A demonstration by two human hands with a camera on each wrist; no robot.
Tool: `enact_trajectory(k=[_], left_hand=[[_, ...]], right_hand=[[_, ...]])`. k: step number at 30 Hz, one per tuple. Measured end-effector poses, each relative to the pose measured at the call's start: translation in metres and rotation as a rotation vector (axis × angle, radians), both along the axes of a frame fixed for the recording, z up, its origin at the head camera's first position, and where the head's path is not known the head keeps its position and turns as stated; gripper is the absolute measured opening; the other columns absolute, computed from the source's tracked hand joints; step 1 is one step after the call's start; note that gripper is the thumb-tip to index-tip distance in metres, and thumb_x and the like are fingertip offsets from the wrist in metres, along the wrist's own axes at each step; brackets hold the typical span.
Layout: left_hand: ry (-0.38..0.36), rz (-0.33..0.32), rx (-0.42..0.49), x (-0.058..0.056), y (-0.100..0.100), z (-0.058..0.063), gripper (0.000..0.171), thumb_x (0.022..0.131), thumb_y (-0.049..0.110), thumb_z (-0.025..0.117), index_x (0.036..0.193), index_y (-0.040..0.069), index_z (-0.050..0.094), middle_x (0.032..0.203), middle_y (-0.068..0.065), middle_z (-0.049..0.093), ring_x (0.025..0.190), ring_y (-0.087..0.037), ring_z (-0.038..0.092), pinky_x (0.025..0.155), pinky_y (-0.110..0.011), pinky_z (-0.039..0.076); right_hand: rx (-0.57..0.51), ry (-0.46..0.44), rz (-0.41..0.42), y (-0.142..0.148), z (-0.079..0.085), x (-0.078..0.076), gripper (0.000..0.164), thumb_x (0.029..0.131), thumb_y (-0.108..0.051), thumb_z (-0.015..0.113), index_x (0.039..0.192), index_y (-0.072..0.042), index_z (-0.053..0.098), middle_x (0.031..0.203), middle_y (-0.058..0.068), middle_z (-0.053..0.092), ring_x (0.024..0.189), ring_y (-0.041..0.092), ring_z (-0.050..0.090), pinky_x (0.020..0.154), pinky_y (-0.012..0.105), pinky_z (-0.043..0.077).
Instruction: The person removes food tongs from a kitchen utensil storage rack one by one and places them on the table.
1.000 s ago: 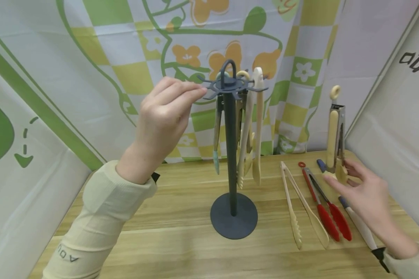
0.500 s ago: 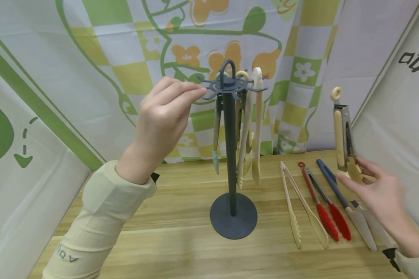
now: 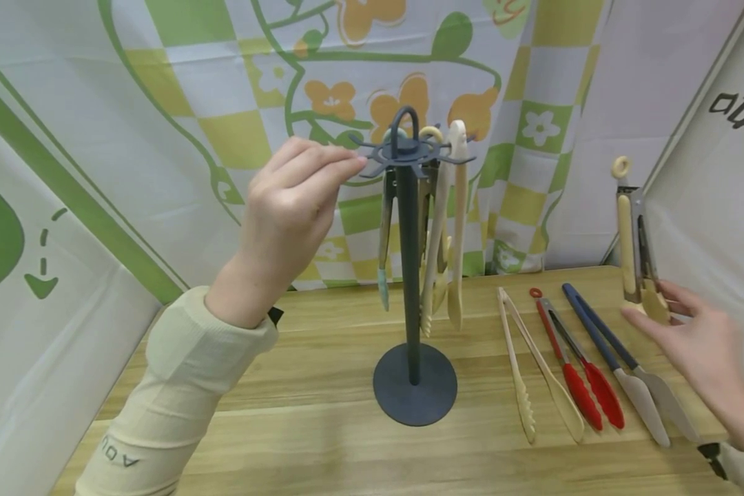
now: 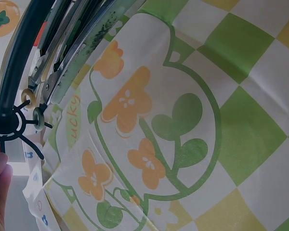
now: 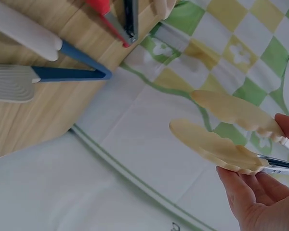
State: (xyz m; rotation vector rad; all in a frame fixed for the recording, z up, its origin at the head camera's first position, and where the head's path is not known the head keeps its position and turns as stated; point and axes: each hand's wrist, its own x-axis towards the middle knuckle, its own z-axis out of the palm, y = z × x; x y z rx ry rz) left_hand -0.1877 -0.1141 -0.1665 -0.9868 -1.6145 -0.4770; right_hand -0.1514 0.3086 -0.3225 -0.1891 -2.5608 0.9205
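The space is backed by a white cloth printed with green and yellow checks and orange flowers (image 3: 235, 138), in front of which a pale wooden table (image 3: 310, 386) is seen. On it a tall dark grey metal stand with a round base and a crown of hooks (image 3: 410, 275) is set upright, hung with several tongs, among them a cream-white pair (image 3: 459, 241) and one with mint-green tips (image 3: 383, 288). To its right are laid a long cream pair (image 3: 568, 413), a pair with red scalloped heads (image 3: 604, 396) and a blue-handled pair with grey spatula heads (image 3: 590, 325).

Near the table's far right corner, silver metal tongs with pale yellow grips and scalloped heads (image 3: 627, 241) are held aloft, well apart from the stand. They are pinched near the heads by the right hand (image 3: 700, 337), thumb and fingers set on opposite sides. One of the hooks is pinched by the fingertips of the left hand (image 3: 294, 200).

The held tongs can be judged light, stiff along the metal and springy, with smooth, perhaps slightly slippery heads; a firmer hold might be had on the metal shafts, leaving the small pale yellow ring (image 3: 621, 165) uncovered.
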Motion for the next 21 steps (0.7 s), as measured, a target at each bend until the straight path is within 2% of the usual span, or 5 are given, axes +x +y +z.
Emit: enact_trajectory(k=[2, 7, 8, 9, 21], left_hand=[[-0.001, 0.001, -0.001, 0.000, 0.000, 0.000, 0.025, 0.090, -0.008, 0.046, 0.084, -0.006, 0.070, 0.083, -0.014, 0.068, 0.075, -0.027, 0.057, 0.068, -0.031, 0.051], [-0.007, 0.000, -0.005, 0.001, 0.000, 0.001, 0.025, 0.089, -0.008, 0.045, 0.085, -0.006, 0.070, 0.084, -0.014, 0.068, 0.075, -0.027, 0.057, 0.068, -0.031, 0.051], [-0.008, 0.000, -0.005, 0.001, 0.000, 0.001, 0.025, 0.090, -0.008, 0.045, 0.085, -0.006, 0.070, 0.084, -0.014, 0.068, 0.075, -0.027, 0.057, 0.068, -0.031, 0.051], [-0.008, -0.001, -0.006, 0.001, 0.000, 0.001, 0.025, 0.090, -0.008, 0.046, 0.085, -0.006, 0.070, 0.084, -0.015, 0.068, 0.075, -0.028, 0.057, 0.068, -0.031, 0.051], [-0.002, -0.009, -0.001, 0.001, 0.000, 0.001, 0.025, 0.089, -0.008, 0.045, 0.084, -0.006, 0.070, 0.083, -0.015, 0.068, 0.074, -0.027, 0.057, 0.067, -0.031, 0.051]], right_hand=[[0.008, -0.002, -0.005, 0.004, -0.001, -0.001, 0.066, 0.076, -0.028, 0.073, 0.126, 0.009, 0.048, 0.116, 0.039, 0.047, 0.074, 0.033, 0.063, 0.044, 0.004, 0.037], [0.012, -0.031, -0.009, 0.013, -0.005, -0.002, 0.067, 0.078, -0.028, 0.071, 0.128, 0.009, 0.045, 0.116, 0.040, 0.045, 0.084, 0.042, 0.061, 0.044, 0.004, 0.036], [0.017, -0.043, -0.009, 0.014, -0.005, -0.002, 0.068, 0.079, -0.029, 0.070, 0.128, 0.009, 0.044, 0.117, 0.041, 0.045, 0.092, 0.053, 0.052, 0.045, 0.003, 0.034], [0.018, -0.057, -0.008, 0.015, -0.006, -0.002, 0.068, 0.079, -0.029, 0.069, 0.129, 0.009, 0.043, 0.117, 0.041, 0.044, 0.098, 0.057, 0.046, 0.045, 0.003, 0.034], [0.050, -0.150, -0.011, 0.034, -0.018, -0.008, 0.071, 0.083, -0.034, 0.064, 0.128, 0.014, 0.039, 0.118, 0.043, 0.041, 0.100, 0.059, 0.043, 0.046, 0.005, 0.030]])
